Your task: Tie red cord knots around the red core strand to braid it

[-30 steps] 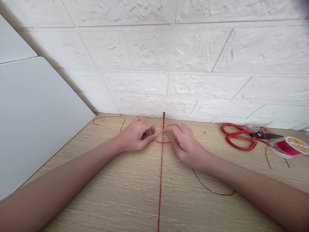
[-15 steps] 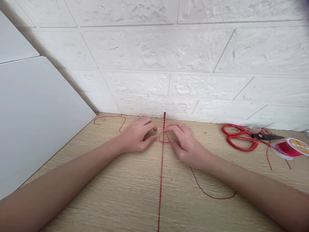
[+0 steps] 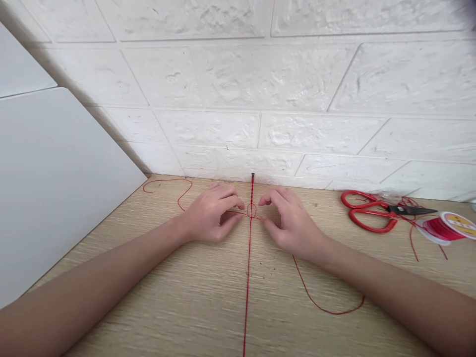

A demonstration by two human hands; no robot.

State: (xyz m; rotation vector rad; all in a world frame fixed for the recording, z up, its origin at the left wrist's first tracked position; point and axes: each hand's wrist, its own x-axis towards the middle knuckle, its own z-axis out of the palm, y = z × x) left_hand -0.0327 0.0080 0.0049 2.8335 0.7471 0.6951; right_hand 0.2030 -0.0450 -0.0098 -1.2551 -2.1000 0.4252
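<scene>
A red cord (image 3: 248,277) runs straight up the middle of the table to a nail (image 3: 253,174) at the wall. Its upper part is a short twisted, knotted length (image 3: 252,191). Just below that, a small loop (image 3: 252,210) of thin red cord crosses the straight strand. My left hand (image 3: 215,212) is curled left of the loop, the cord passing between its thumb and index finger. On the other side, my right hand (image 3: 288,218) has the cord at its thumb tip, with the index finger raised; its inner fingers are partly hidden.
Red-handled scissors (image 3: 372,223) and a spool of red cord (image 3: 444,228) lie at the right, among loose cord ends. Behind is a white brick-patterned wall (image 3: 223,74). A pale grey panel (image 3: 63,183) stands at the left. Loose cord tails (image 3: 323,310) curve on the table.
The loop around the straight strand has become smaller and narrower. My left hand has shifted slightly down; my right index finger has moved away from the knotted part.
</scene>
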